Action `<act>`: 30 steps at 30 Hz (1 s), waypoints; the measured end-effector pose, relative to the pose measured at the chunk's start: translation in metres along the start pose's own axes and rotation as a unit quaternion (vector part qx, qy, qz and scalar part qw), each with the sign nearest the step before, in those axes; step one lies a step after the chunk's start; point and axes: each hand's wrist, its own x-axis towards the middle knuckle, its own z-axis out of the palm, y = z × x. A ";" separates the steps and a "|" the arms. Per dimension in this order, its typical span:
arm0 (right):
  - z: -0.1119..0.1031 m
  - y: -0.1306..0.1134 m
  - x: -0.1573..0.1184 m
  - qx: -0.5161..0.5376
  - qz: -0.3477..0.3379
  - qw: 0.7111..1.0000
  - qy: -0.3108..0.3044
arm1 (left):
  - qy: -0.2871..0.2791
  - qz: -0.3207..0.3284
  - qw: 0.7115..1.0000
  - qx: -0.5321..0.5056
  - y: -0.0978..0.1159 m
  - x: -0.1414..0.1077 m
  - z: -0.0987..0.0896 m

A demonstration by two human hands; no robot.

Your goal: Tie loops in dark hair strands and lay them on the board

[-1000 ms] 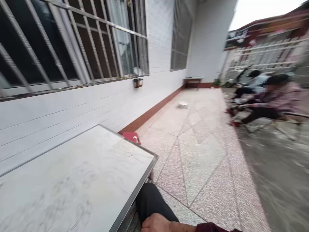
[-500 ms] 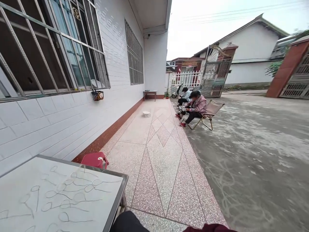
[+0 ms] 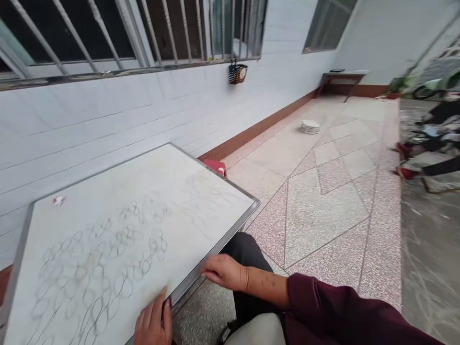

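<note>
Thin, dark wire loops (image 3: 124,282) lie in rows across a white tabletop (image 3: 158,165) with a metal rim; motion blurs them. Fainter wire pieces (image 3: 212,206) are scattered towards the right corner. My left hand (image 3: 154,318) rests at the near edge, fingers stretched out over the top and thumb apart, with nothing seen in it. Beside the rim and above my knee, my right hand (image 3: 223,270) is closed, its fingers curled in. Whatever those fingers may hold is hidden.
A small red-and-white scrap (image 3: 59,200) lies on the table's far left. Behind the table shows a red stool (image 3: 215,167). A white round stool (image 3: 309,126) stands on the tiled floor. A basket (image 3: 237,74) hangs below the barred window. Seated people's legs (image 3: 427,167) show at right.
The view has swung left and down, bringing more of the tabletop and its wire loops into sight. Both my hands now show at the table's near edge; neither was visible before.
</note>
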 end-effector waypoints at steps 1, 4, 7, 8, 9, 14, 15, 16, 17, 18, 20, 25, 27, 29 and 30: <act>-0.001 -0.008 0.015 0.011 0.016 1.000 0.008 | -0.005 0.016 0.999 0.039 0.001 0.000 -0.003; 0.003 -0.024 0.061 0.019 0.054 0.998 0.015 | -0.028 -0.022 0.998 0.051 0.006 0.015 -0.006; 0.015 -0.027 0.101 -0.005 0.106 0.994 0.009 | -0.033 -0.051 0.997 0.050 0.006 0.028 -0.002; 0.020 -0.026 0.112 -0.018 0.124 0.992 0.006 | -0.032 -0.058 0.997 0.048 0.006 0.029 0.000; 0.024 -0.026 0.121 -0.032 0.142 0.989 0.002 | -0.031 -0.065 0.996 0.045 0.005 0.029 0.001; 0.042 -0.026 0.150 -0.104 0.205 0.973 -0.035 | -0.026 -0.087 0.996 0.016 0.005 0.024 0.004; 0.045 -0.027 0.153 -0.117 0.213 0.969 -0.041 | -0.027 -0.091 0.995 0.007 0.007 0.025 0.004; 0.047 -0.027 0.155 -0.129 0.221 0.965 -0.046 | -0.028 -0.096 0.995 -0.003 0.008 0.025 0.003; 0.049 -0.028 0.157 -0.141 0.229 0.962 -0.050 | -0.029 -0.102 0.994 -0.012 0.009 0.026 0.002; 0.050 -0.028 0.158 -0.152 0.237 0.958 -0.052 | -0.030 -0.109 0.993 -0.022 0.011 0.028 0.001; 0.051 -0.028 0.159 -0.169 0.247 0.953 -0.052 | -0.028 -0.123 0.991 -0.042 0.013 0.029 0.000; 0.038 -0.034 0.147 -0.187 0.250 0.949 -0.033 | -0.005 -0.193 0.974 -0.115 0.023 0.033 -0.003; 0.027 -0.044 0.134 -0.176 0.229 0.957 -0.025 | 0.019 -0.244 0.959 -0.145 0.033 0.042 -0.007; 0.016 -0.059 0.117 -0.152 0.190 0.970 -0.019 | 0.049 -0.344 0.906 -0.242 0.049 0.058 -0.014; 0.011 -0.067 0.107 -0.133 0.162 0.978 -0.011 | 0.055 -0.397 0.861 -0.313 0.059 0.067 -0.018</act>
